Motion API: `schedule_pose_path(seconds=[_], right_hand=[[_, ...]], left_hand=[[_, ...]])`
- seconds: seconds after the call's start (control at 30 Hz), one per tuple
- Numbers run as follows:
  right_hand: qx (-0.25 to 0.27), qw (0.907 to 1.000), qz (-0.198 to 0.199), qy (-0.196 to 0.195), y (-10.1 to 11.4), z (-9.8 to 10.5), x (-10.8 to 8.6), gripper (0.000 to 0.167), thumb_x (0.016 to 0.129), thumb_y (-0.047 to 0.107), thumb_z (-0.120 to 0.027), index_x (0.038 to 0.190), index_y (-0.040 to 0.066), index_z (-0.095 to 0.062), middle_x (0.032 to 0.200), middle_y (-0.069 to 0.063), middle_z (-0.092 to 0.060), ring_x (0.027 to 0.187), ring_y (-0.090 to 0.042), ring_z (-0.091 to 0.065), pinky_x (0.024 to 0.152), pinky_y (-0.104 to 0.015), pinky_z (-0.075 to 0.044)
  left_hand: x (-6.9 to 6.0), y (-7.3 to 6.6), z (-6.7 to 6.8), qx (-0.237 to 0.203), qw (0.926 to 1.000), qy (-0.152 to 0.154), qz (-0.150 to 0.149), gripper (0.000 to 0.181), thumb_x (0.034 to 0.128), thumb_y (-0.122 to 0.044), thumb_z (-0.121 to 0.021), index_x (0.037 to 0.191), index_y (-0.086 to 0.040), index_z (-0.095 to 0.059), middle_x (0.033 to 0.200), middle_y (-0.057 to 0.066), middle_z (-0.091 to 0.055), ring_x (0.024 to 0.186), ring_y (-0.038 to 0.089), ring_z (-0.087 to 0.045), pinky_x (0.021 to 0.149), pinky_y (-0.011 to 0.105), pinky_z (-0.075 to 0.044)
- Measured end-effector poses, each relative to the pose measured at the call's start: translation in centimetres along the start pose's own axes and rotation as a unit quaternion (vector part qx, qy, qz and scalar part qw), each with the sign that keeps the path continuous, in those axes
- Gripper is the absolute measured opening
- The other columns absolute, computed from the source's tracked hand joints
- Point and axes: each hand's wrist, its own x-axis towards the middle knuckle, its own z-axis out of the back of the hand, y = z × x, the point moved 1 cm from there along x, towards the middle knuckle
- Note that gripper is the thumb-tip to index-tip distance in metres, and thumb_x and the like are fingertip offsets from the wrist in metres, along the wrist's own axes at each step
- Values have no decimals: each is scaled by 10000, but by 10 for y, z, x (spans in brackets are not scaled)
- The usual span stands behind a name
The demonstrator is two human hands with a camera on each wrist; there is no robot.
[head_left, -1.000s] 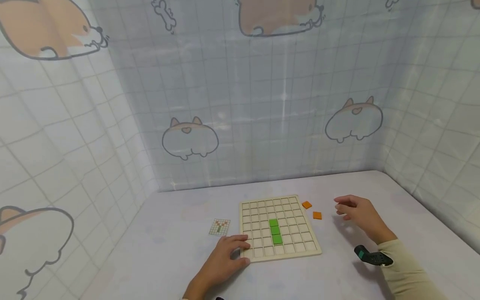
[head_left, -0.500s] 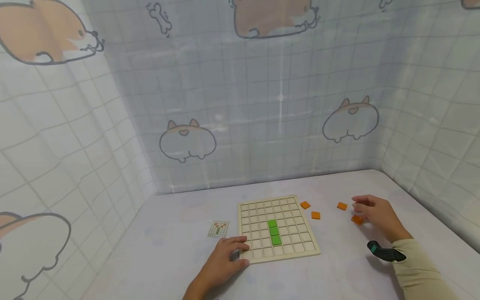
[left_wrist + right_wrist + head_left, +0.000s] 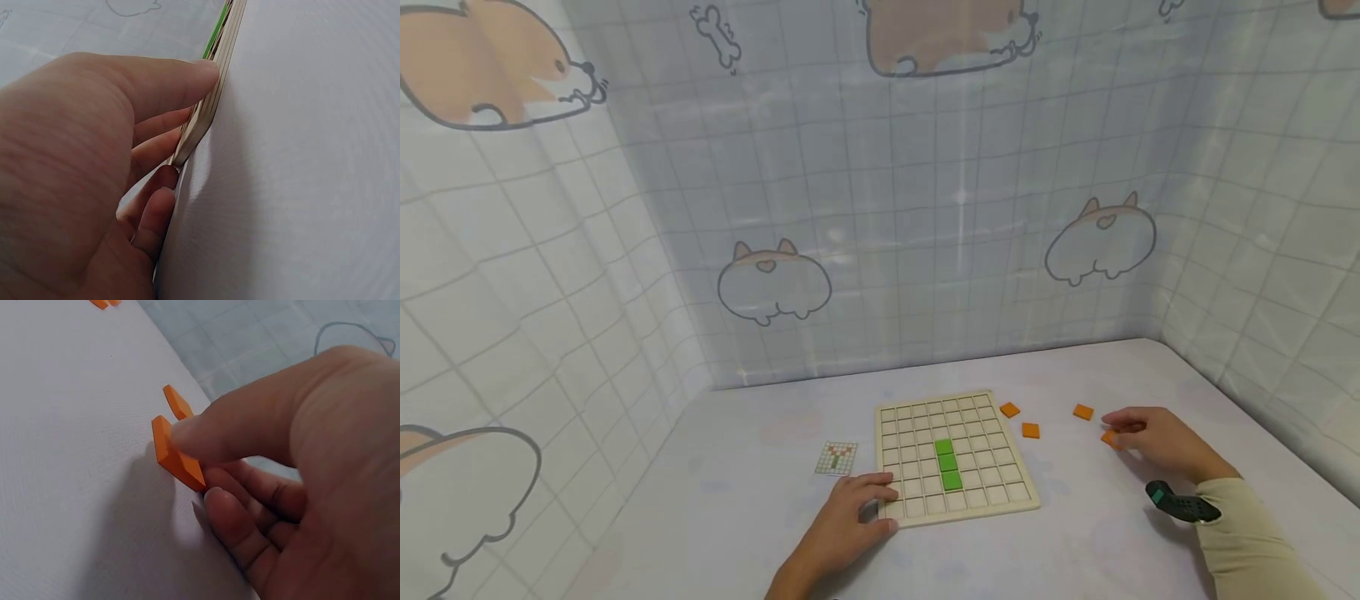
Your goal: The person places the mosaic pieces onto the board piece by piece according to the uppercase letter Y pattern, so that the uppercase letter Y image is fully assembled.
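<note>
In the head view my left hand (image 3: 853, 517) rests at the near left corner of a wooden grid board (image 3: 917, 425). Its fingers lie over the left edge, and the thumb touches the near edge, as the left wrist view shows. Three green square tiles (image 3: 948, 462) stand in a column on the board. To the right, my right hand (image 3: 1161, 442) is at an orange square tile (image 3: 178, 459) on the table. The thumb lies on the tile with the other fingers curled beside it; the index fingertip is hidden. Another orange tile (image 3: 1083, 412) lies just beyond.
Two more orange tiles, one at the board's far right corner (image 3: 1010, 410) and one below it (image 3: 1031, 431), lie on the white table (image 3: 737, 500). A small pattern card (image 3: 836, 458) lies left of the board. A patterned curtain (image 3: 910, 233) encloses the table.
My right hand has moved right, leaving the orange tiles by the board and lowering its thumb onto the farther one. The left hand stays at the board's corner; the view has shifted slightly.
</note>
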Motion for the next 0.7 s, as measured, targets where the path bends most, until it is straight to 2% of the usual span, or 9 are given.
schedule_pose_path(seconds=[0.13,0.3,0.5,0.7], right_hand=[[-189,9998,-12,118,4,-1,1,385,901,128,-692,1227,-70,-649,1142,-162,-674,1017,-278,-597,744,-337,-509],[-375,9992,-5,123,9,-1,1,318,894,102,-681,1170,-56,-665,1082,-141,-673,981,-286,-598,728,-359,-511],[-289,9995,-119,32,15,-3,-1,275,884,103,-675,1120,-28,-623,1043,-129,-650,915,-271,-582,695,-360,-505],[-119,9999,-54,-60,14,-5,-1,270,886,100,-675,1115,-25,-607,1011,-111,-637,862,-238,-566,664,-346,-499]], left_hand=[[0,-1,0,-36,10000,42,66,327,853,-379,-756,1144,-231,-734,1395,-75,-578,1209,232,-452,1023,490,-379],[0,-1,0,-48,9999,57,70,331,852,-375,-758,1151,-236,-732,1401,-72,-576,1211,233,-452,1023,491,-380],[0,-1,0,-47,10000,12,38,327,851,-365,-764,1149,-233,-734,1401,-71,-578,1213,236,-451,1021,493,-381],[1,0,0,-1,10000,4,26,331,855,-372,-759,1150,-224,-734,1400,-72,-578,1210,228,-453,1023,488,-384]])
